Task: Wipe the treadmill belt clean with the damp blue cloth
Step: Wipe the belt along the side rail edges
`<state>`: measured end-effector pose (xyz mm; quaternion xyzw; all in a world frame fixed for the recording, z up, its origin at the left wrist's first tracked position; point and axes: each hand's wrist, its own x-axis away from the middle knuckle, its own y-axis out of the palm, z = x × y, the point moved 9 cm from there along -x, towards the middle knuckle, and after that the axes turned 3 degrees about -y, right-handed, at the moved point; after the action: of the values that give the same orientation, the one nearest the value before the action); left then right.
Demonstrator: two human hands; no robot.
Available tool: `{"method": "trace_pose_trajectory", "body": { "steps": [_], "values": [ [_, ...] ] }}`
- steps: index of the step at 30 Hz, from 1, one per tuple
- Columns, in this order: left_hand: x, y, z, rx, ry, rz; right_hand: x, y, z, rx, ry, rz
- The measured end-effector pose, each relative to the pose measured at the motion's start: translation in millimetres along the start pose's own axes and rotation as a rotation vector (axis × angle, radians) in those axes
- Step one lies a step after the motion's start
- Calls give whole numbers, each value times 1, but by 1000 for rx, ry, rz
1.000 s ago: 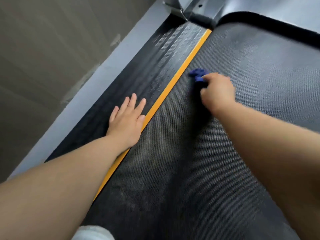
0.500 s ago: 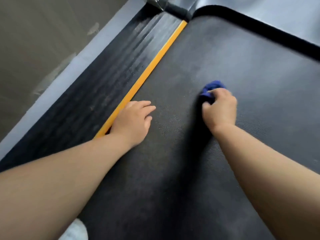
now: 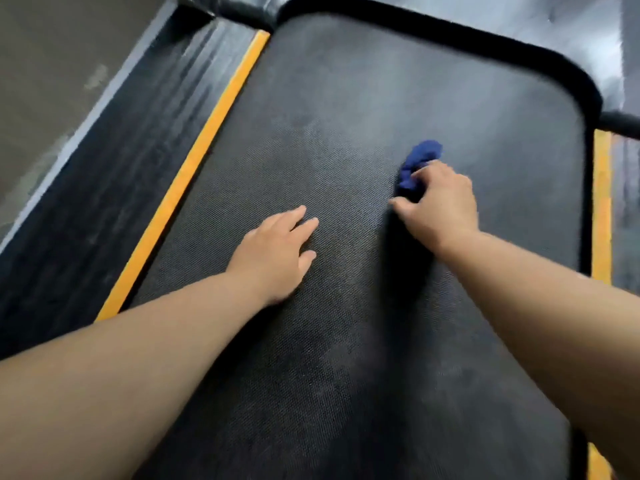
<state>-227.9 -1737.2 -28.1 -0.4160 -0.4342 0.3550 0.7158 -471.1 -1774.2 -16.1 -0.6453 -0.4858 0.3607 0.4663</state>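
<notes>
the blue cloth (image 3: 419, 160) sits bunched into a small wad on the treadmill belt (image 3: 346, 109), right of the belt's middle and somewhat toward its far end. its long axis runs roughly along the belt, away from the person and leaning a little right. the right hand (image 3: 441, 207) covers its near end: the fingers (image 3: 429, 169) are curled over the wad and the thumb reaches out low on the left side, so the hand grips the cloth and presses it onto the belt. most of the visible blue pokes out ahead of the fingertips, on the far side of the hand. the part under the palm is hidden.

the left hand (image 3: 275, 252) lies flat on the belt with straight fingers pointing up and right, holding nothing. it is to the left of the cloth and well apart from it, so the right hand is plainly the working one and the left looks like a brace.

outward, a yellow strip (image 3: 194, 161) borders the belt on the left, with a ribbed black side rail (image 3: 114, 157) beyond it, and another yellow strip (image 3: 602, 202) stands at the right. a black rim (image 3: 450, 34) curves round the belt's far end.

dull grey patches show on the belt nearer the person, so the wiping seems only partly done. since the cloth leads the fingers, a push away would drive it ahead, while a pull back would drag it under the palm.
</notes>
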Motion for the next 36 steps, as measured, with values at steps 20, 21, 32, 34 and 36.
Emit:
{"method": "trace_pose_trajectory", "body": {
  "steps": [20, 21, 32, 34, 36],
  "values": [
    [-9, 13, 11, -254, -10, -187, 107, 24, -20, 80, -720, -157],
    [-9, 15, 10, -255, -10, -190, 79, 12, 6, 93, -552, -51],
    [-10, 8, 15, -278, 2, -208, 143, 23, -47, -56, -576, -192],
    [-10, 9, 13, -306, 14, -202, 137, 11, -27, -16, -702, -167],
    [-8, 10, 13, -317, -5, -205, 116, -9, 35, 54, -455, -68]
  ]
}}
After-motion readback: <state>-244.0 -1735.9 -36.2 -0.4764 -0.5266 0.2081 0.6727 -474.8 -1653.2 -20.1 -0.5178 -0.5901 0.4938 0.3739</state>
